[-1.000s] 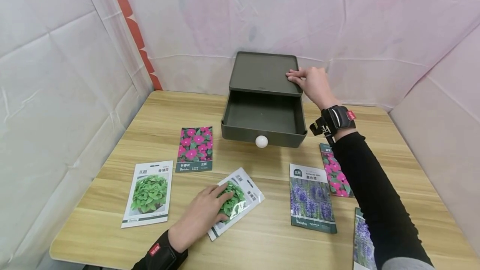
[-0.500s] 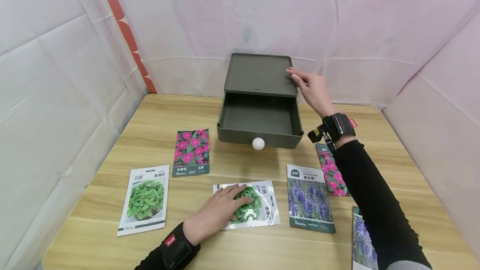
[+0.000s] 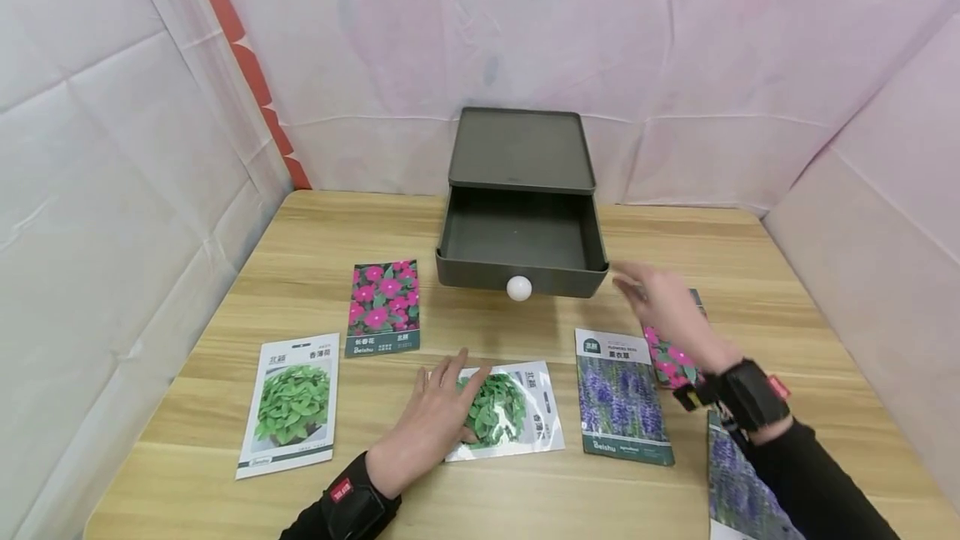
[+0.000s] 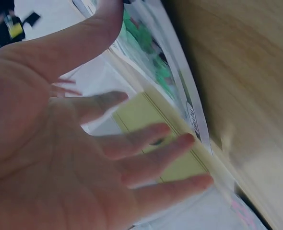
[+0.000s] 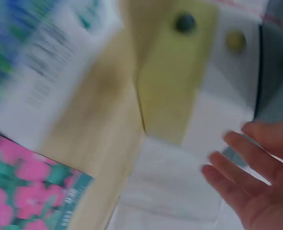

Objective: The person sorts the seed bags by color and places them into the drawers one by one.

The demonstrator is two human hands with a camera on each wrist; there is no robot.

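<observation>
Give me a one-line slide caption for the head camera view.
Left hand rests on a green-leaf seed packet while the right hand hovers beside an open grey drawer box.

We see a table (image 3: 525, 490) of pale wood-grain laminate, smooth with a soft sheen. The drawer box (image 3: 521, 190) looks like matt dark-grey plastic (its round knob (image 3: 518, 287) is glossy white). The seed packets, such as the green-leaf packet (image 3: 510, 411), are glossy printed film. The backdrop (image 3: 675, 65) is creased, matt white cloth.
</observation>
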